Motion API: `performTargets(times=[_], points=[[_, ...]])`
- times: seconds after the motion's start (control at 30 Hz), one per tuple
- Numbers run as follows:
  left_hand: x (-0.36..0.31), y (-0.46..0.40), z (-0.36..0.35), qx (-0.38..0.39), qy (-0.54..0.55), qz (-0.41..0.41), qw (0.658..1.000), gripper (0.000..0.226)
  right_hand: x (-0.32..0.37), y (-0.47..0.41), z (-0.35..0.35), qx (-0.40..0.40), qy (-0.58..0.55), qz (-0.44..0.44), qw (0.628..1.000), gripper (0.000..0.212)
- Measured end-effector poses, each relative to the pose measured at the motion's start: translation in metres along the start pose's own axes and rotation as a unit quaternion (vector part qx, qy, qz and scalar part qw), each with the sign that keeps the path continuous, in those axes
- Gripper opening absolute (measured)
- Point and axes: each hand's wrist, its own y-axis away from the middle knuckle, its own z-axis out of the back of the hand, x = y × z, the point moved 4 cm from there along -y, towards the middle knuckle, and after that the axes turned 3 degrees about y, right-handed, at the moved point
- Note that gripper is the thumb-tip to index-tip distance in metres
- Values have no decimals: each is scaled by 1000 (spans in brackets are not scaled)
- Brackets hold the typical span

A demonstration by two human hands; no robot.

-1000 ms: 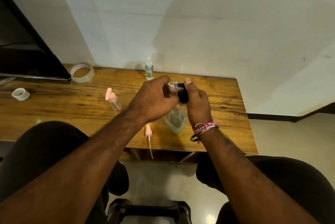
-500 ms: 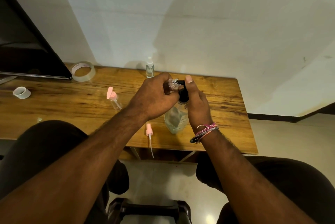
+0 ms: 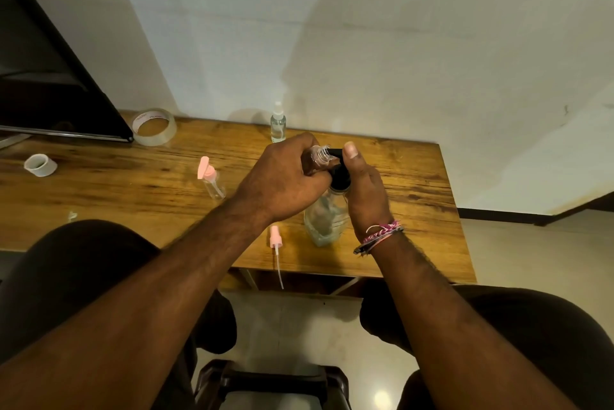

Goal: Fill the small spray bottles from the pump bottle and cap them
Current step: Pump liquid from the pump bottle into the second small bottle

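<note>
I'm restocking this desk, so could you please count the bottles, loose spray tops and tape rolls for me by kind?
Small spray bottles: 3, one held in the left hand at, one with a pink top, one capped at the back
Pump bottle: 1
Loose pink spray top: 1
Tape rolls: 2
Total: 7

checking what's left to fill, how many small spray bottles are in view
3. One small clear capped spray bottle stands by the wall; one pink-capped clear bottle stands left of the hands; one uncapped clear bottle is held in the left hand. Others may be hidden.
</note>
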Motion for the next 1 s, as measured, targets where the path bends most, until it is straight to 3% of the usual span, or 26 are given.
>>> performTargets(times=[0.3, 0.43, 0.6, 0.77, 0.9, 1.0], points=[[0, 0, -4, -5, 9, -6, 1000, 20, -1, -1, -1, -47, -11, -2, 999, 59], [2, 0, -5, -3, 4, -4, 1000, 18, -3, -1, -1, -65, -32, 27, 997, 83], [0, 1, -5, 0, 1, -5, 1000, 18, -4, 0, -3, -69, -40, 44, 996, 85], [-1, -1, -2, -7, 8, -11, 1000, 18, -4, 3, -6, -74, -49, 18, 996, 70], [-5, 0, -1, -1, -5, -17, 1000, 20, 2, 4, -4, -58, -40, 7, 997, 42], [-6, 1, 0, 5, -14, -20, 1000, 22, 5, 3, -1, -39, -30, 11, 999, 42]])
